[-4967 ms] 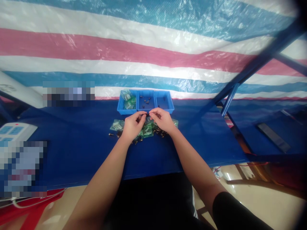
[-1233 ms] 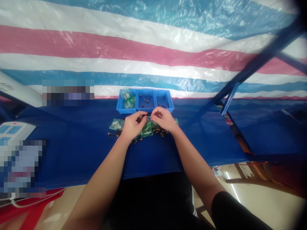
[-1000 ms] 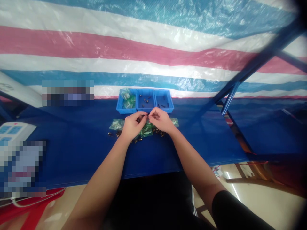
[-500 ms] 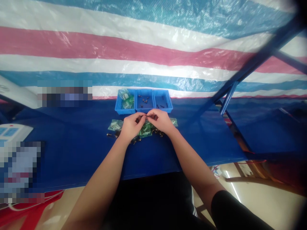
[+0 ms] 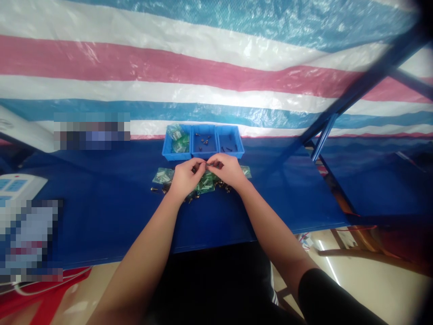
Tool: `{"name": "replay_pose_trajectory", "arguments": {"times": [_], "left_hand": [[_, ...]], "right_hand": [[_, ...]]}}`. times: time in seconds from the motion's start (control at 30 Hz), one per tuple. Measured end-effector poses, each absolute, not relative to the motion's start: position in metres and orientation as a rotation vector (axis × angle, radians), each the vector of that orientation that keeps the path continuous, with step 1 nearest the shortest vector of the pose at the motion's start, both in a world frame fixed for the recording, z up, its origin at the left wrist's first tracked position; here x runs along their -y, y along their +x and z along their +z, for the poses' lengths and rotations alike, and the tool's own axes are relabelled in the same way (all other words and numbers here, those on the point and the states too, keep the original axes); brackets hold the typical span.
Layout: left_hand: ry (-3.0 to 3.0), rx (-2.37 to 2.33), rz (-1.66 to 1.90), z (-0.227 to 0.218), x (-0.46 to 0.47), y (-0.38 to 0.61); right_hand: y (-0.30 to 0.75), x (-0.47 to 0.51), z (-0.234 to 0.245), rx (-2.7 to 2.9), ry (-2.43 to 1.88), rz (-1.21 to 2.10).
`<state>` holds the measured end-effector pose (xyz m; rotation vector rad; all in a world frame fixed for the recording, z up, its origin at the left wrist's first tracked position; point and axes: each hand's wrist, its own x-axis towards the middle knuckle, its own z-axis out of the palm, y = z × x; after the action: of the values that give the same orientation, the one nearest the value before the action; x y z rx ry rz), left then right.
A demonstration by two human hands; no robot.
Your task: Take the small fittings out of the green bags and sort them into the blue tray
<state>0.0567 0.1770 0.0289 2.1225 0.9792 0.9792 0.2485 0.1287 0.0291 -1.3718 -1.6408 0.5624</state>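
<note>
My left hand (image 5: 184, 177) and my right hand (image 5: 227, 169) meet fingertip to fingertip over a blue table (image 5: 101, 212). Both pinch one small dark part (image 5: 207, 165) between them; its shape is too small to make out. Under the hands lies a pile of green-tinted plastic bags (image 5: 206, 183) and several small dark and brass parts (image 5: 154, 189). Just beyond stand three joined blue bins (image 5: 203, 155): the left one holds green bags (image 5: 178, 140), the middle and right ones hold a few small dark parts (image 5: 204, 141).
A striped red, white and blue tarp (image 5: 203, 76) hangs behind the table. A white power strip (image 5: 16, 184) lies at the left edge. A blue metal frame post (image 5: 324, 131) slants at the right, with a lower blue shelf (image 5: 382, 180) beyond it.
The hands separated slightly, then closed together again on the small part. The view drifted a little; the bins and the pile have not moved.
</note>
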Motion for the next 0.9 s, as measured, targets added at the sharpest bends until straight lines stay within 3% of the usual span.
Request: {"name": "replay_pose_trajectory", "arguments": {"times": [0.9], "left_hand": [[2.195,-1.016,0.867,0.0292,-0.1746,0.0557]], "right_hand": [[0.2477,-0.1281,0.0273,1.579,-1.402,0.628]]}}
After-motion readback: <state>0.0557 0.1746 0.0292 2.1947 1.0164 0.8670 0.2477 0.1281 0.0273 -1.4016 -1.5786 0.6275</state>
